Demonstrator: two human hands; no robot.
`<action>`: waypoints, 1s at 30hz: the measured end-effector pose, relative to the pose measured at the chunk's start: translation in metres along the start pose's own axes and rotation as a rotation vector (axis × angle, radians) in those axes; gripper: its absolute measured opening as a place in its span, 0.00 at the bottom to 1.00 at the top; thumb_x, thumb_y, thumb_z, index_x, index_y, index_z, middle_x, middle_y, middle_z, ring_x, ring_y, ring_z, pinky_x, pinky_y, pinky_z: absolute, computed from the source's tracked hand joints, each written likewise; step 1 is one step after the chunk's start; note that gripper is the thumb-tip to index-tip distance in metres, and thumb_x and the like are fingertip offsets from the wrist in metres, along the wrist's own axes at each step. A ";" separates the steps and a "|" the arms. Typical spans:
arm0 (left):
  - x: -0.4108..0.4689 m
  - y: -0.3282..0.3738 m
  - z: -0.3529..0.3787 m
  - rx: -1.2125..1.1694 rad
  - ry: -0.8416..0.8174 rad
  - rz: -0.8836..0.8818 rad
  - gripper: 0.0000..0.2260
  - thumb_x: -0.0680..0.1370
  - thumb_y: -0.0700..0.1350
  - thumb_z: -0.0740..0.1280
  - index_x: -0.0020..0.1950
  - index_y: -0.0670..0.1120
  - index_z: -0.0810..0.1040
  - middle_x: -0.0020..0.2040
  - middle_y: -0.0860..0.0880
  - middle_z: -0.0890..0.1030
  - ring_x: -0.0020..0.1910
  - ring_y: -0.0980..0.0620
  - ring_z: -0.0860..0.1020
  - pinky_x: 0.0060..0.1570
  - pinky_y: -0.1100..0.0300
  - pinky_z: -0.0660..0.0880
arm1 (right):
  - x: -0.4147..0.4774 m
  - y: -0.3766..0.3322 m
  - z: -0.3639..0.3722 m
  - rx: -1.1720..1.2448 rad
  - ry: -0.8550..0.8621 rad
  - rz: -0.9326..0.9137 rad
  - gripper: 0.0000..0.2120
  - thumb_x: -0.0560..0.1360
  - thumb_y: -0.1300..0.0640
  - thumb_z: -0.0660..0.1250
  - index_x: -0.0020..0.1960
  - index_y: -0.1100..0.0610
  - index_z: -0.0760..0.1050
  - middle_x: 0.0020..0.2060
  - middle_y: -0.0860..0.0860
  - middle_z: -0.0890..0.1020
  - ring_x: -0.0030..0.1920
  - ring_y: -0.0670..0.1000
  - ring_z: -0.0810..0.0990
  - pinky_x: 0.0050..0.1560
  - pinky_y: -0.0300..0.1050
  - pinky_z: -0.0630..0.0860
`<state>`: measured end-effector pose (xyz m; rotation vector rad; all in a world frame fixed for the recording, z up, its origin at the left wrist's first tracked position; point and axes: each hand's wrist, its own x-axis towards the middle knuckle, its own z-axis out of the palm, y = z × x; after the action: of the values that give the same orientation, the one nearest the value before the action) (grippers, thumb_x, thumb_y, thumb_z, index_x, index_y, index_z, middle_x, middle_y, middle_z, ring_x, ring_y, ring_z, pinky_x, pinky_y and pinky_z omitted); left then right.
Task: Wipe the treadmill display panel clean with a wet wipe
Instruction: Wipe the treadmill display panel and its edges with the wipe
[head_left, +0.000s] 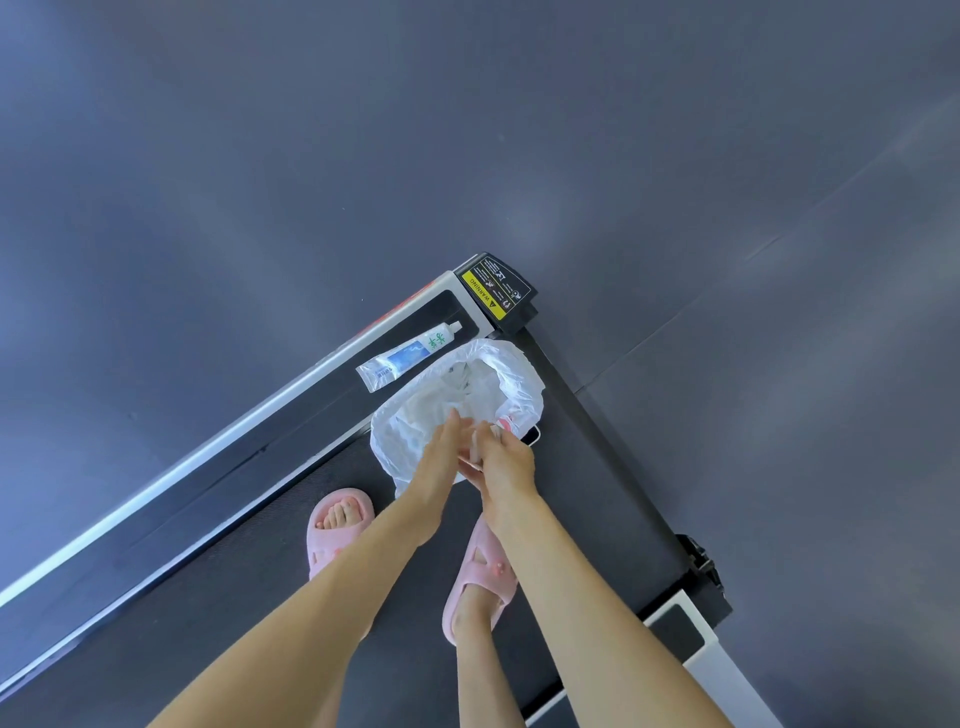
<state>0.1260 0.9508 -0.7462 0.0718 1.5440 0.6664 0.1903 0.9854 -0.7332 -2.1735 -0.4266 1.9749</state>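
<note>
I look down at the rear end of a treadmill, where a bin lined with a white plastic bag stands on the belt. Crumpled white wipes lie inside the bag. My right hand is curled around a small white wipe just above the bag's near rim. My left hand is beside it with straight fingers, touching the wipe and the right hand. The treadmill display panel is out of view.
A white and blue tube lies on the treadmill's left side rail. A yellow warning label marks the rear corner. My feet in pink slippers stand on the belt. Dark grey floor surrounds the machine.
</note>
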 end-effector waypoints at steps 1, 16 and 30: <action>-0.001 -0.001 -0.006 -0.055 0.026 0.000 0.25 0.80 0.64 0.46 0.61 0.55 0.77 0.65 0.56 0.71 0.68 0.56 0.65 0.68 0.56 0.56 | 0.006 -0.003 -0.006 0.068 0.061 -0.025 0.06 0.78 0.62 0.59 0.47 0.58 0.75 0.44 0.56 0.81 0.44 0.53 0.82 0.41 0.41 0.80; -0.013 0.008 -0.048 -0.099 0.107 0.019 0.25 0.82 0.59 0.44 0.63 0.48 0.74 0.52 0.46 0.80 0.52 0.50 0.78 0.59 0.52 0.71 | -0.018 -0.026 0.026 -0.525 0.110 -0.317 0.22 0.79 0.42 0.53 0.49 0.60 0.74 0.41 0.51 0.77 0.40 0.47 0.76 0.39 0.36 0.72; -0.013 -0.003 -0.056 -0.134 0.151 0.031 0.24 0.82 0.60 0.44 0.66 0.49 0.70 0.49 0.45 0.81 0.50 0.51 0.79 0.57 0.53 0.72 | -0.011 -0.019 0.043 -0.479 0.126 -0.380 0.16 0.82 0.56 0.51 0.57 0.58 0.76 0.56 0.55 0.78 0.56 0.54 0.76 0.61 0.50 0.74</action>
<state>0.0763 0.9228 -0.7395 -0.0564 1.6408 0.8133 0.1448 0.9965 -0.7213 -2.2291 -1.2951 1.6382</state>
